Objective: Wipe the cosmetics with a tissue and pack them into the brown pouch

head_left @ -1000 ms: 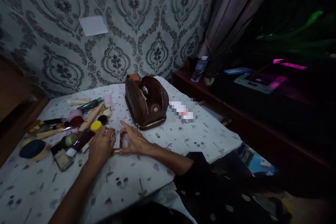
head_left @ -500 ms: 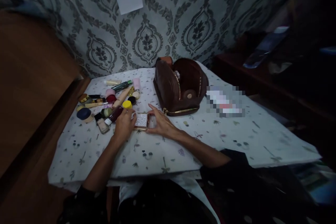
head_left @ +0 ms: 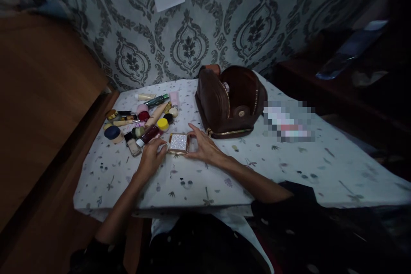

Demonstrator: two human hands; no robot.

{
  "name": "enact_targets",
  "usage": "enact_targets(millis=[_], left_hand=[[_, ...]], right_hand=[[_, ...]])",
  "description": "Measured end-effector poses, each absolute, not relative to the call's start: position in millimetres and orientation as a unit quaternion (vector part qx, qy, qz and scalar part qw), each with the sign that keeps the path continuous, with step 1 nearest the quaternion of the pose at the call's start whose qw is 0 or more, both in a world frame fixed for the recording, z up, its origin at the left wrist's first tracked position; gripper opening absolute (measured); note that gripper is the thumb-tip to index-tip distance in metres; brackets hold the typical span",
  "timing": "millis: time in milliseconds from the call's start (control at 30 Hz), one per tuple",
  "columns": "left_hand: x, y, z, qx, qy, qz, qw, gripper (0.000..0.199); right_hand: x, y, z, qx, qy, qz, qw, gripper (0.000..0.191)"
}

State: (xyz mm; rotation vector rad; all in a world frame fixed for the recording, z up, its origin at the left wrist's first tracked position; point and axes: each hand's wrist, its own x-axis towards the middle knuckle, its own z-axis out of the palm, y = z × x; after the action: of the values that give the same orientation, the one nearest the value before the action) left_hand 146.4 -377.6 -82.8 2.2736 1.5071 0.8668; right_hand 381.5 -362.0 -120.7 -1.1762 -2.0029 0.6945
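Evidently, the right hand (head_left: 205,147) grips the glittery case (head_left: 179,142) by its right end, perhaps to steady it on the cloth (head_left: 224,197), left of the brown bag (head_left: 212,105). The left hand (head_left: 152,157) curls loosely beside the case's left edge; whether touching, I cannot tell.

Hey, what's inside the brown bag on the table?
Inside the open brown bag, a small pale item shows beside the left-hand zipper edge, too small to identify. The bag's front and side cover its bottom, so anything lying there can't be seen.
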Motion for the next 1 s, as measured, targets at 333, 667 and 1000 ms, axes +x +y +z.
enact_targets(millis=[333,667,1000], left_hand=[[151,-403,-85,0.812,0.521,0.260,0.037,0.015],[168,-415,-84,0.840,0.514,0.129,-0.115,0.020],[197,-416,-76,0.892,0.433,0.055,-0.118,0.029]], right_hand=[[381,-362,-122,-0.451,-0.776,0.265,0.353,0.117],[381,-363,-120,-0.444,-0.781,0.258,0.355,0.113],[381,-362,-121,-0.439,-0.785,0.251,0.359,0.111]])
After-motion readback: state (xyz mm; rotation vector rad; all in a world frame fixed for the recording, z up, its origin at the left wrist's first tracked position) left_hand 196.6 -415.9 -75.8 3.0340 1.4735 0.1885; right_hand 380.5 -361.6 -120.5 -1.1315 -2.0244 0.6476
